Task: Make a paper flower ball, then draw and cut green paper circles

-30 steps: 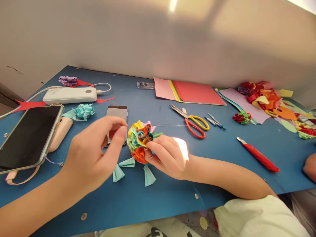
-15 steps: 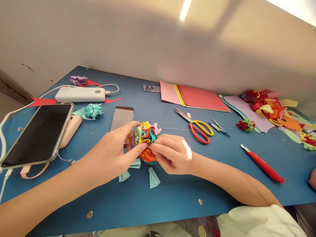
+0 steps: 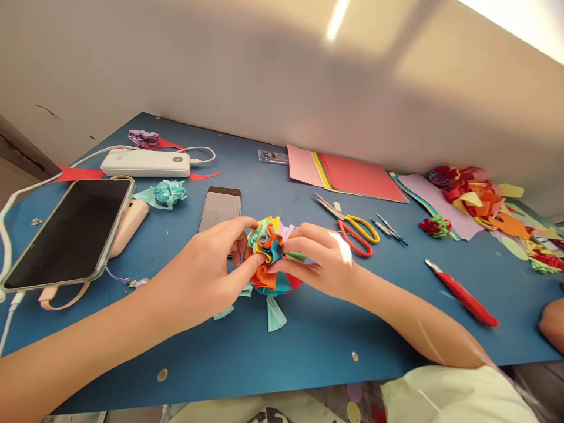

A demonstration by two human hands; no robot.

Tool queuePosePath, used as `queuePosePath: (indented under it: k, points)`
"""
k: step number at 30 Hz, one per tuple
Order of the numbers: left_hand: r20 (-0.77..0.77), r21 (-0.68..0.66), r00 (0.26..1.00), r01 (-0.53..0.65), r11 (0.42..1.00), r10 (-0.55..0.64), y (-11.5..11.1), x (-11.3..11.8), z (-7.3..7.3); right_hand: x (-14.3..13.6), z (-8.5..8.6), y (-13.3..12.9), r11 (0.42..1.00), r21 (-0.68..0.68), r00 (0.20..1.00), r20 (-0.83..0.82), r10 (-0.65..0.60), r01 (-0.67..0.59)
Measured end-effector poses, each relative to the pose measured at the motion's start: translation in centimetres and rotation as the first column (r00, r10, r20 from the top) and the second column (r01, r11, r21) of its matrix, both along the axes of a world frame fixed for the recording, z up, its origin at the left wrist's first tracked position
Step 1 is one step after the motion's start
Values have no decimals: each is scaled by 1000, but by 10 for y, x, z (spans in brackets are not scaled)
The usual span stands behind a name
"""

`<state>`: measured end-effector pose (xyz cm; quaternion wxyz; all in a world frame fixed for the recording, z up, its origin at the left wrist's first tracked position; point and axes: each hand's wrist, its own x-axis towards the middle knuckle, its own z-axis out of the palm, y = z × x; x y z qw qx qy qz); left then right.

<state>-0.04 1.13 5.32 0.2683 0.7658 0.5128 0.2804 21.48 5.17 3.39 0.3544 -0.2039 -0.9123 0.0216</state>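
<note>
A multicoloured paper flower (image 3: 269,242), with curled strips of orange, yellow, teal and green, is held above the blue table (image 3: 308,364). My left hand (image 3: 222,258) grips its left side, the thumb pressing on the front folds. From the right, my right hand (image 3: 321,254) pinches the flower's edge; its lower fingertips are partly hidden. More orange, teal and red paper shows under the thumbs. Just below lie loose light teal paper pieces (image 3: 276,315). A phone (image 3: 220,208) lies flat behind my left hand.
Scissors (image 3: 346,223), pens (image 3: 390,228) and a red utility knife (image 3: 462,294) lie to the right. Coloured paper sheets (image 3: 352,176) and a scrap pile (image 3: 480,200) sit farther back. At left are a large phone (image 3: 68,232), a white power bank (image 3: 145,163) and crumpled teal paper (image 3: 168,192).
My right hand has shifted slightly right and up, its fingers less bunched. More of the flower's curled front and its lower teal and red paper now shows. My left hand has barely moved.
</note>
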Motion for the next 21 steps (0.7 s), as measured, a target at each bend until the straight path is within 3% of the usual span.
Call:
queuePosePath:
  k: [5,8,12,16,18,21]
  points:
    - [4,22,1000,-13,1000,12,1,0,0,3,1,3,998,59,998,52,23,-26]
    - [1,29,1000,-23,999,23,2,1,-2,5,1,4,987,159,991,131,-30,9]
    - [-22,82,999,-33,996,35,2,1,-5,4,1,2,921,381,961,213,-177,85]
    - [-73,185,995,-49,981,63,-1,1,-6,2,1,-1,890,450,953,233,-193,70]
    - [-108,397,990,-37,917,86,-3,0,-6,2,1,-1,885,456,957,204,-205,93]
    - [-225,725,974,162,669,9,-7,-1,-8,2,-1,-2,872,475,956,181,-230,120]
